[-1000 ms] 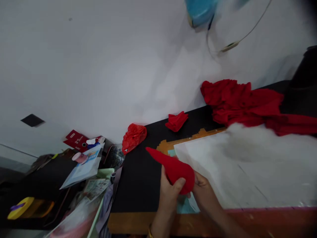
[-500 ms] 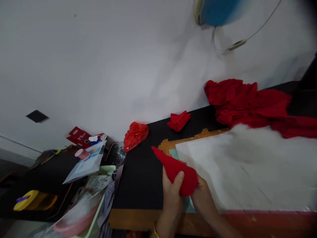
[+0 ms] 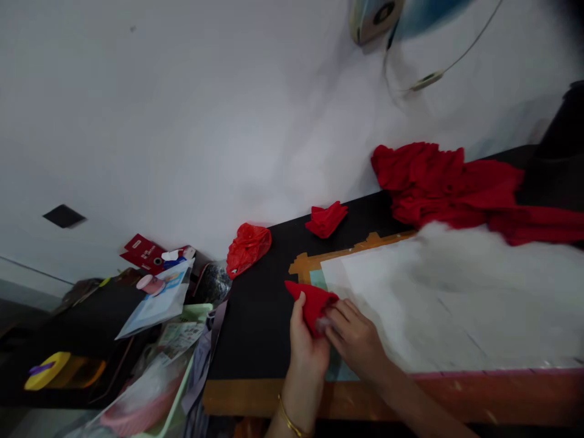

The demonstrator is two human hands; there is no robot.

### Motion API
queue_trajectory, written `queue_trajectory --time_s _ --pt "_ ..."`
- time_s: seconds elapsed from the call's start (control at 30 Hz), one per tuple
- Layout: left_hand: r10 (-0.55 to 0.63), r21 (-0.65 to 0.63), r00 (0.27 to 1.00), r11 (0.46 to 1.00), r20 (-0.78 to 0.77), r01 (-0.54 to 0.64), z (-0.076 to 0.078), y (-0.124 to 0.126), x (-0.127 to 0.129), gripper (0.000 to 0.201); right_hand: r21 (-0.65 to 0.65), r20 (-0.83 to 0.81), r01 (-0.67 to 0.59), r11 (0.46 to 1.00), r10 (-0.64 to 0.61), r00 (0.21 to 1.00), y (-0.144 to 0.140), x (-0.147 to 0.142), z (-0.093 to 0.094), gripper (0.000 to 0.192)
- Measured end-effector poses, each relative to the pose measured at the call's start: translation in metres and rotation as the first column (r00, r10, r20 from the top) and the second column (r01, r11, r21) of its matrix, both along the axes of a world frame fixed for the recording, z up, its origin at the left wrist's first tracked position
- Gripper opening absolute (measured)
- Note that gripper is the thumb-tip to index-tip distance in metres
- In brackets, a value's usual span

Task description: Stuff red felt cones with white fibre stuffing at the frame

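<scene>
My left hand (image 3: 308, 344) is closed around a red cone-shaped cloth piece (image 3: 311, 303), its pointed tip aimed up and to the left. Its thumb lies along the near side of the cloth. At the wider end, the fingers of my right hand (image 3: 353, 334) are bent together against the edge. A small pale blur shows by these fingertips; I cannot tell what it is. White fluffy stuffing (image 3: 474, 255) lies to the right, over a white sheet (image 3: 374, 274) on the black table (image 3: 250, 328).
Folded red cloth (image 3: 326, 219) and a crumpled red plastic bag (image 3: 249, 246) lie toward the wall. A large heap of red fabric (image 3: 447, 182) is at the back right. On the left are a green-rimmed basket (image 3: 201, 311), a pink spool (image 3: 150, 284) and a yellow container (image 3: 55, 371).
The red cone has been turned and lowered slightly, showing its wider end toward my right hand. My right hand has come from behind the cone to that end.
</scene>
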State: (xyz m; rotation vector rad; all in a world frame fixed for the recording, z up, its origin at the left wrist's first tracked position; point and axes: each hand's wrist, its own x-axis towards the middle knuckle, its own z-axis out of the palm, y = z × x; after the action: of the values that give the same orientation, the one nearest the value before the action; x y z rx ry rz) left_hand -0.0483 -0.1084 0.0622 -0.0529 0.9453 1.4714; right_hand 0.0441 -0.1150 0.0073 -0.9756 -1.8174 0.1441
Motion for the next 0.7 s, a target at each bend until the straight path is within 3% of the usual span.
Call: queue_trajectory --time_s 0.13,0.27,0.43,0.57,0.7 --pt "0.002 0.007 0.999 1.0 -0.034 -0.002 -0.004 -0.002 0.0 0.02 0.025 0.062 0.055 0.998 -0.056 0.997 -0.004 0.008 0.004 0.022" --pt "-0.057 0.061 0.994 0.996 -0.093 0.063 -0.006 -0.006 0.001 0.033 0.077 0.091 -0.067 0.995 0.06 0.994 -0.013 0.009 -0.001 0.027" --pt "-0.014 0.149 0.958 0.987 -0.287 0.059 -0.009 -0.016 0.013 0.045 -0.006 0.008 -0.162 0.987 0.162 0.987 -0.011 0.003 -0.019 0.035" --pt "-0.08 0.149 0.939 0.979 -0.333 0.136 -0.011 -0.027 0.023 0.044 -0.074 -0.028 -0.19 0.979 0.188 0.982 -0.006 0.002 -0.024 0.042" --pt "-0.113 0.192 0.925 0.962 -0.363 0.193 -0.01 -0.029 0.011 0.047 0.059 -0.055 -0.179 0.982 0.183 0.982 -0.006 0.009 -0.02 0.041"
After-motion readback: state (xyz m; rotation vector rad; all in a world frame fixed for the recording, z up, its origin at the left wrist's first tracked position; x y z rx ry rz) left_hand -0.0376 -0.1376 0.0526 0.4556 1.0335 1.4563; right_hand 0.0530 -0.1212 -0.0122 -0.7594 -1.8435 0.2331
